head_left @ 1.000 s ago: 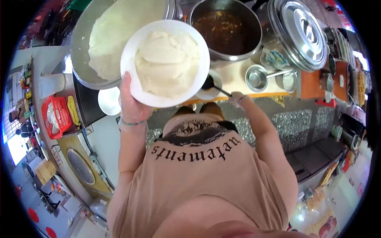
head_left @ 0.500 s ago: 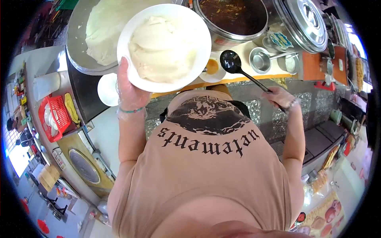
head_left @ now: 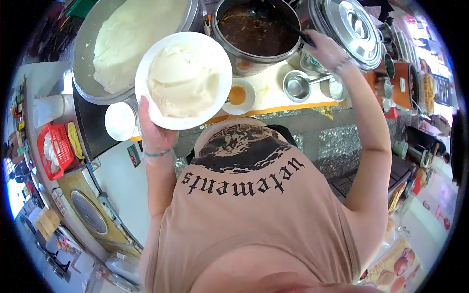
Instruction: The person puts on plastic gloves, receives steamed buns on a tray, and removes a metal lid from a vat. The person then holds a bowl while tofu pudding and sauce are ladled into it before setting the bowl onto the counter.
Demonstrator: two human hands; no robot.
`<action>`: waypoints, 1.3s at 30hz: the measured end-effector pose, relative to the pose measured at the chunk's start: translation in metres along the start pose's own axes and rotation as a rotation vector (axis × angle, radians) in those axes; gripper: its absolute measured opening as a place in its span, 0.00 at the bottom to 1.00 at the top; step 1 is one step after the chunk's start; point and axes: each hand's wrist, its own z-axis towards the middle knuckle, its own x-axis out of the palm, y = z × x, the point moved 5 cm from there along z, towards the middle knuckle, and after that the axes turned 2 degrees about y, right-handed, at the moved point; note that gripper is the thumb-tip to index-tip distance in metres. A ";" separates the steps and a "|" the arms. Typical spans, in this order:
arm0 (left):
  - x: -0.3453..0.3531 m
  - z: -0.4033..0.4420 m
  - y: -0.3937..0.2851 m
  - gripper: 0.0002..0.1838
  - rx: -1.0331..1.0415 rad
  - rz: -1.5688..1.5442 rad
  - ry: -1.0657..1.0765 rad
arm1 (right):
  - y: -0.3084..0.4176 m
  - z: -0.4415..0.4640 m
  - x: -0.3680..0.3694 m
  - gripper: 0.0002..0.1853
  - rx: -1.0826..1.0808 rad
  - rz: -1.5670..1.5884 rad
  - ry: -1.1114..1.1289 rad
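Observation:
My left hand (head_left: 159, 129), in a clear glove, grips the side of a white bowl (head_left: 226, 71). Smooth, pale tofu pudding (head_left: 183, 80) fills much of the bowl, which is held up above the counter. My right hand (head_left: 328, 51), gloved as well, is closed round the handle of a black ladle (head_left: 298, 32). The ladle's head reaches into a round pot (head_left: 279, 58) of dark brown broth (head_left: 242, 36) and is hard to make out there. Behind the bowl stands a wide metal vat (head_left: 82, 73) of white curd (head_left: 134, 41).
Stacked white bowls (head_left: 118, 121) stand left of my left hand. On the counter are a small dish (head_left: 249, 90) with orange liquid and a long-handled steel dipper (head_left: 296, 87). A shiny steel lid (head_left: 354, 29) sits to the right of the broth pot. A red basket (head_left: 57, 161) is far left.
My right hand has moved up and forward, carrying the ladle from over the counter's edge into the broth pot. The bowl stays in my left hand, a little lower in view.

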 end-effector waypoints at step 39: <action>0.016 0.028 0.074 0.31 -0.033 -0.075 0.120 | 0.005 -0.020 0.018 0.27 0.388 1.092 0.487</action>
